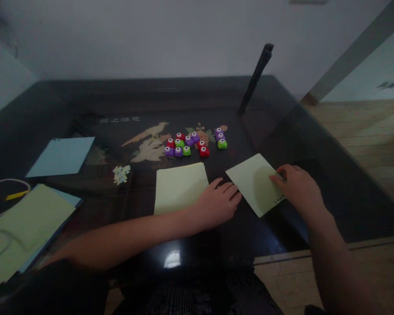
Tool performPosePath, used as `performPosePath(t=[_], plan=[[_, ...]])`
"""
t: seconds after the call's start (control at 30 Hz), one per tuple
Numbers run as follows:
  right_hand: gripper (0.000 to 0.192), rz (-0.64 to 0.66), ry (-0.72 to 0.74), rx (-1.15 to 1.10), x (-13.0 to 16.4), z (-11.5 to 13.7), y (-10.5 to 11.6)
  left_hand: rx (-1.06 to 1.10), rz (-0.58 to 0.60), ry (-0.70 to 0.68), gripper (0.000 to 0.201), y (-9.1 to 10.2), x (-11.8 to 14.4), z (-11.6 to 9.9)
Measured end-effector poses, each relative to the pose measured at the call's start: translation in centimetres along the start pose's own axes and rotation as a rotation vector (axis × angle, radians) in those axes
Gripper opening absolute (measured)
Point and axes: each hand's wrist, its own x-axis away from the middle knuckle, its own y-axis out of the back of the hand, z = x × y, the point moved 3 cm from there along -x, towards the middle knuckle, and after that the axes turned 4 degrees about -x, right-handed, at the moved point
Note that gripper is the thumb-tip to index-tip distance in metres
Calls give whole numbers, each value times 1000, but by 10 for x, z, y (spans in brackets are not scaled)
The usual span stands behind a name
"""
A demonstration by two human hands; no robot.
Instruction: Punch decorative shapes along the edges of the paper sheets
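Two pale green paper sheets lie on the dark glass table [292, 131]. My right hand [297, 186] rests on the right edge of the tilted right sheet [252, 181], which has a row of small punched holes along its near edge. My left hand [218, 203] lies flat on the table between the two sheets, fingertips touching the right sheet's left corner and wrist beside the left sheet [180, 186]. Behind them sits a cluster of small red, purple and green punches [187, 144], with a further few punches [220, 138] to the right.
A blue sheet [61, 156] lies at the left, with a stack of green and blue paper [26, 223] at the near left beside a white cable [6, 183]. A small pile of punched paper bits [121, 173] sits mid-left. A dark stand [256, 76] leans at the back.
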Motion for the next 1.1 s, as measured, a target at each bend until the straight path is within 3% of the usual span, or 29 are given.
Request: performPosePath(t=[0.2, 0.5, 0.63, 0.77, 0.9, 1.1], plan=[[29, 7, -151, -55, 23, -5, 0, -20, 39, 66, 29, -3, -18, 31], [42, -166, -22, -55, 28, -6, -16, 30, 31, 83, 29, 3, -2, 28], [41, -232, 50, -60, 30, -7, -23, 75, -28, 158, 29, 19, 25, 45], [45, -254, 81, -74, 34, -4, -27, 77, -26, 414, 28, 29, 74, 91], [43, -269, 77, -108, 37, -4, -31, 62, -50, 595, 30, 27, 117, 130], [50, -283, -1, -286, 33, -4, -11, 136, -89, 657, 40, 18, 138, 144]])
